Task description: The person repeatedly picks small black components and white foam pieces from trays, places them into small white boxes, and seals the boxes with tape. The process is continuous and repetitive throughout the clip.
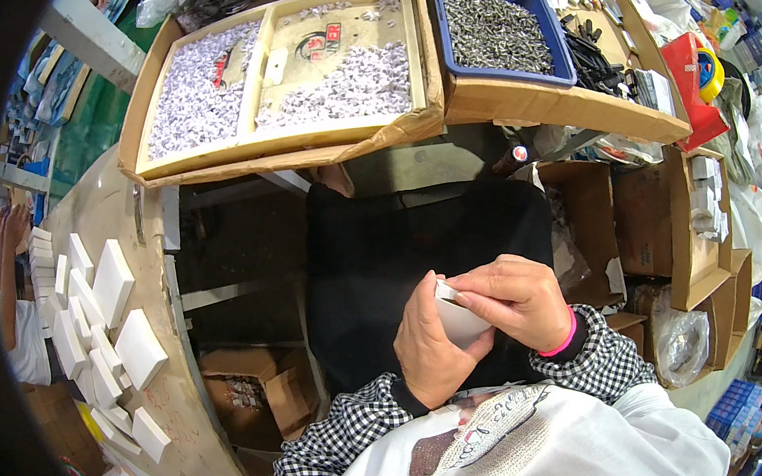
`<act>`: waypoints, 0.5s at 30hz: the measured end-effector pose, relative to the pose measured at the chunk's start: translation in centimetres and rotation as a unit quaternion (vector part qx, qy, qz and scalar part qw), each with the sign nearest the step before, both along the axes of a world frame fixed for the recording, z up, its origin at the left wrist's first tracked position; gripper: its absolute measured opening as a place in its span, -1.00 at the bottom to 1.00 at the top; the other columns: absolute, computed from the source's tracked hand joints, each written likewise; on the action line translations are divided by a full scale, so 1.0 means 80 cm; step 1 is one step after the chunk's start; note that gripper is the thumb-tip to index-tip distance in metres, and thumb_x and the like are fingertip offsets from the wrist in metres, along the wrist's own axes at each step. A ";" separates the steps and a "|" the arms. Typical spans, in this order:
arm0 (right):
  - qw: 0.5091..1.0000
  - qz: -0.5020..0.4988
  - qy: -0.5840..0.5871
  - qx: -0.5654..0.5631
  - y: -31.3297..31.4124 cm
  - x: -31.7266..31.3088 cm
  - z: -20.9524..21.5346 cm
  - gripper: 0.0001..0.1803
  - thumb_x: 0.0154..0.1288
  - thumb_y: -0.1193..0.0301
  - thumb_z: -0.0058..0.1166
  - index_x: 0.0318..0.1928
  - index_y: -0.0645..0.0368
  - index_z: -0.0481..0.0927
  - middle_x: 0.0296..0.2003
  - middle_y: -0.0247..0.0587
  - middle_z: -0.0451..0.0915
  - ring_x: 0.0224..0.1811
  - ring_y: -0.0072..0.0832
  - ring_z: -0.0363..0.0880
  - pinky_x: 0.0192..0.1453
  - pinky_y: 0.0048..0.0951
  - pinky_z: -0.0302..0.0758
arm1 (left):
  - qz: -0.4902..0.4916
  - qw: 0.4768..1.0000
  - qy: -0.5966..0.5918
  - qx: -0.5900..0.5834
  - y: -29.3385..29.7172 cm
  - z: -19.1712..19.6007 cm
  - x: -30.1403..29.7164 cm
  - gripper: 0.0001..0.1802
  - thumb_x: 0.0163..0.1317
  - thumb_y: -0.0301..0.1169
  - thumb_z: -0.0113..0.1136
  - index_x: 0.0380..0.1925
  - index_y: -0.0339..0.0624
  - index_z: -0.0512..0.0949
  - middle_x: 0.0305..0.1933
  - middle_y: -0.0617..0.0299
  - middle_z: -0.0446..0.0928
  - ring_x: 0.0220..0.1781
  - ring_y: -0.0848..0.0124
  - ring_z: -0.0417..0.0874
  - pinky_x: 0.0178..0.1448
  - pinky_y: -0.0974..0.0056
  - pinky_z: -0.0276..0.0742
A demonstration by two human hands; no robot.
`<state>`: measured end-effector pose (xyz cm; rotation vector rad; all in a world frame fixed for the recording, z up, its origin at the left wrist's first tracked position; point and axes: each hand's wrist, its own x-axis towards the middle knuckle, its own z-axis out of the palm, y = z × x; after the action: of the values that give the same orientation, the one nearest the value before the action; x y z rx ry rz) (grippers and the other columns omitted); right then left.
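A small white box [463, 323] is held over my lap, one end turned up. My left hand [431, 347] is wrapped round its left side, with the thumb across the front. The fingers of my right hand [521, 305] pinch at the upper end, where a white flap [445, 290] stands up. Whether anything lies inside the box cannot be seen. On the table at the left lie several white boxes [113, 284] of the same kind, flat and scattered over each other.
Ahead is a wooden tray [249, 95] with small white pieces in two compartments. Right of it stands a blue bin [512, 81] of small metal parts. A red tape dispenser [690, 88] and open cardboard boxes [589, 211] are at the right. Another person's arm [9, 279] shows far left.
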<state>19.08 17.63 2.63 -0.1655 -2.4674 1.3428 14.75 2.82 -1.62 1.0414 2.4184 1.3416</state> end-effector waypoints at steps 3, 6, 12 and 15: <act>0.999 0.030 0.001 0.013 0.004 -0.002 0.002 -0.75 0.06 0.50 0.21 -0.18 0.19 0.66 -0.18 -0.17 0.65 -0.32 -0.36 0.60 -0.23 -0.46 0.52 | 0.009 1.000 -0.026 -0.001 0.000 0.001 -0.001 0.16 -0.31 -0.29 0.51 0.29 -0.22 -0.02 0.08 -0.13 0.36 0.00 0.01 0.52 -0.02 0.10 0.52; 0.996 0.072 -0.012 0.042 0.005 -0.001 0.005 -0.63 0.03 0.50 0.24 -0.07 0.21 0.61 -0.08 -0.12 0.61 -0.26 -0.33 0.59 -0.23 -0.46 0.49 | 0.041 0.998 -0.054 0.020 0.000 0.003 -0.002 0.08 -0.25 -0.28 0.49 0.26 -0.29 0.05 0.03 -0.08 0.39 -0.03 0.02 0.53 -0.03 0.11 0.53; 0.992 0.091 -0.035 0.081 0.000 -0.005 -0.006 -0.52 0.02 0.43 0.26 0.02 0.17 0.53 -0.04 -0.16 0.59 -0.19 -0.27 0.58 -0.10 -0.40 0.52 | 0.049 0.993 -0.101 0.043 -0.005 -0.001 -0.003 0.01 -0.18 -0.38 0.46 0.28 -0.18 0.06 0.09 -0.07 0.36 0.01 0.03 0.52 0.01 0.14 0.51; 0.993 0.098 -0.025 0.052 0.004 -0.010 -0.020 -0.54 0.03 0.41 0.25 0.01 0.15 0.53 -0.08 -0.19 0.59 -0.15 -0.26 0.58 -0.08 -0.39 0.54 | -0.011 0.995 -0.071 0.071 -0.018 -0.014 -0.015 -0.13 -0.07 -0.50 0.37 0.27 -0.09 0.14 0.11 -0.03 0.35 0.03 0.07 0.51 0.06 0.16 0.48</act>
<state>18.26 17.92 1.04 0.0723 -2.6464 1.2941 13.52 1.38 -2.78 0.9672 2.2299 1.5443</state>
